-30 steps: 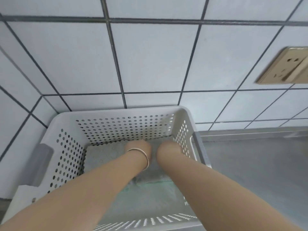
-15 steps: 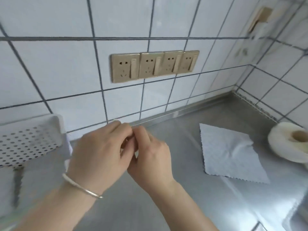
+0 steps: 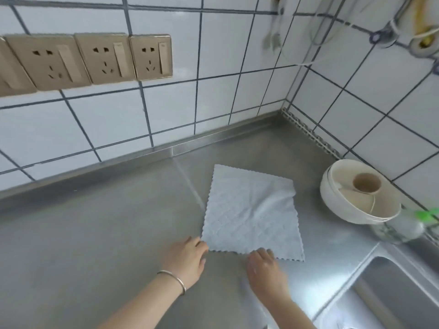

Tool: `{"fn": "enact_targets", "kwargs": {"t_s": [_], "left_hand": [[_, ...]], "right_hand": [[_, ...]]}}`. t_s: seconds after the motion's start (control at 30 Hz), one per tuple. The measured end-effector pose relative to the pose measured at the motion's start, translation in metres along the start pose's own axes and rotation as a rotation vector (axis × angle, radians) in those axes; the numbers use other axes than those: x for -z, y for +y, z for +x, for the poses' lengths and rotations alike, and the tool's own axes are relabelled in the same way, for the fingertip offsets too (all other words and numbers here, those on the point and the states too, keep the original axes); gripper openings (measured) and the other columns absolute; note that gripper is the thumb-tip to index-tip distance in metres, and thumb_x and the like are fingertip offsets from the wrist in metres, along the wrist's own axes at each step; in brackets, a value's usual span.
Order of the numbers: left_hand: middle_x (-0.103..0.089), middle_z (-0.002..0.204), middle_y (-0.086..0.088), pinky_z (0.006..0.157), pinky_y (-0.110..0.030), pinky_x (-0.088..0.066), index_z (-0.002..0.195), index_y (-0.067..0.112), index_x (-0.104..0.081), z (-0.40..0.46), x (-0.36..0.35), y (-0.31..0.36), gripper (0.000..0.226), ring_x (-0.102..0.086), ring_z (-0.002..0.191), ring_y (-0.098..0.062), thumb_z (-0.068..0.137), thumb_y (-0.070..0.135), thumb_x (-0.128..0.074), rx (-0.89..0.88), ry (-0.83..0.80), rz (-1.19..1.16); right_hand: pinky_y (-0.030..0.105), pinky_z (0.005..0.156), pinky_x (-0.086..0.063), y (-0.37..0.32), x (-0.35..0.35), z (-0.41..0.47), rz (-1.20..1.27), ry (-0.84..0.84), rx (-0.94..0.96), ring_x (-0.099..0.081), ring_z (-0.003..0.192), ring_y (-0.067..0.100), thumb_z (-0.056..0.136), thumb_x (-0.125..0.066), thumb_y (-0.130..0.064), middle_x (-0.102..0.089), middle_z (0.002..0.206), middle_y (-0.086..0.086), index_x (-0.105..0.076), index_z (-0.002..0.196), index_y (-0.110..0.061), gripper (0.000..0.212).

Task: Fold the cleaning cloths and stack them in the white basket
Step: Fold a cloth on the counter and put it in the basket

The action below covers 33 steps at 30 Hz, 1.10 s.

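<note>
A pale blue cleaning cloth (image 3: pixel 249 210) lies spread flat on the steel counter (image 3: pixel 95 233), with a few creases. My left hand (image 3: pixel 186 258), a bangle on its wrist, rests palm down with its fingertips at the cloth's near left corner. My right hand (image 3: pixel 264 269) reaches the cloth's near edge, its fingertips touching the hem. Neither hand has lifted the cloth. The white basket is out of view.
A stack of white bowls (image 3: pixel 358 193) holding a small cup stands right of the cloth by the tiled wall. A sink (image 3: pixel 392 293) opens at the lower right. Wall sockets (image 3: pixel 95 59) sit above the counter at the left.
My hands left the white basket, came together over the counter, then moved right to the spread cloth's near edge. The view swung right, and the basket dropped out of sight.
</note>
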<state>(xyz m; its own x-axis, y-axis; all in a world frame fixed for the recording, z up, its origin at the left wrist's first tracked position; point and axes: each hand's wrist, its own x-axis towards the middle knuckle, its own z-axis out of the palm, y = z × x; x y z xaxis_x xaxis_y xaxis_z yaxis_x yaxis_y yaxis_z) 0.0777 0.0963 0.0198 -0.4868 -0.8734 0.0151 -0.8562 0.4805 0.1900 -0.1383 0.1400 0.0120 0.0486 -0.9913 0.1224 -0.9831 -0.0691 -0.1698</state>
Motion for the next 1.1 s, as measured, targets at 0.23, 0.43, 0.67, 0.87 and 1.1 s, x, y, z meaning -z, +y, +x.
{"fn": "enact_targets", "kwargs": {"t_s": [0.23,0.43,0.67,0.87,1.1], "left_hand": [[-0.056,0.066,0.009,0.037,-0.024,-0.04,0.064,0.027,-0.059,0.03,-0.032,0.016,0.044,-0.057,0.054,-0.014,0.027,0.018,-0.079,0.102,-0.083,0.067],[-0.053,0.059,0.009,0.037,-0.019,-0.038,0.054,0.025,-0.056,0.043,-0.04,0.007,0.013,-0.056,0.049,-0.013,0.058,0.019,-0.046,0.081,0.02,0.078],[-0.052,0.053,0.008,0.035,-0.016,-0.035,0.049,0.024,-0.057,0.01,-0.03,-0.034,0.013,-0.053,0.045,-0.014,0.045,0.011,-0.055,0.164,0.092,0.152],[-0.055,0.055,0.012,0.035,-0.012,-0.035,0.052,0.029,-0.059,-0.112,-0.013,-0.085,0.026,-0.056,0.047,-0.01,0.036,0.01,-0.067,0.414,0.106,0.107],[-0.055,0.07,0.016,0.043,-0.016,-0.037,0.067,0.033,-0.057,-0.26,-0.01,-0.091,0.023,-0.044,0.067,-0.006,0.06,0.021,-0.039,0.651,0.228,0.013]], "right_hand": [[0.031,0.051,-0.046,0.07,-0.023,0.013,-0.036,0.018,0.062,-0.054,0.074,0.022,0.063,-0.053,-0.012,-0.063,0.087,0.001,-0.053,0.087,-0.018,0.025],[0.029,0.047,-0.042,0.084,-0.029,0.034,-0.019,0.063,0.128,-0.046,0.067,0.021,0.062,-0.029,-0.007,-0.058,0.072,0.0,-0.045,0.088,-0.022,0.034],[0.021,0.044,-0.043,0.04,-0.039,0.047,0.092,0.015,0.254,-0.052,0.054,0.014,0.059,-0.029,-0.007,-0.054,0.062,-0.007,-0.039,0.08,-0.027,0.031],[0.017,0.043,-0.04,-0.064,-0.055,0.037,0.144,0.002,0.498,-0.033,0.065,0.012,0.058,-0.031,-0.01,-0.053,0.06,-0.008,-0.063,0.06,-0.025,0.035],[0.018,0.044,-0.04,-0.165,-0.067,0.005,0.172,-0.109,0.708,-0.043,0.065,0.011,0.057,-0.036,-0.016,-0.053,0.062,-0.009,-0.065,0.062,-0.031,0.033]]}}
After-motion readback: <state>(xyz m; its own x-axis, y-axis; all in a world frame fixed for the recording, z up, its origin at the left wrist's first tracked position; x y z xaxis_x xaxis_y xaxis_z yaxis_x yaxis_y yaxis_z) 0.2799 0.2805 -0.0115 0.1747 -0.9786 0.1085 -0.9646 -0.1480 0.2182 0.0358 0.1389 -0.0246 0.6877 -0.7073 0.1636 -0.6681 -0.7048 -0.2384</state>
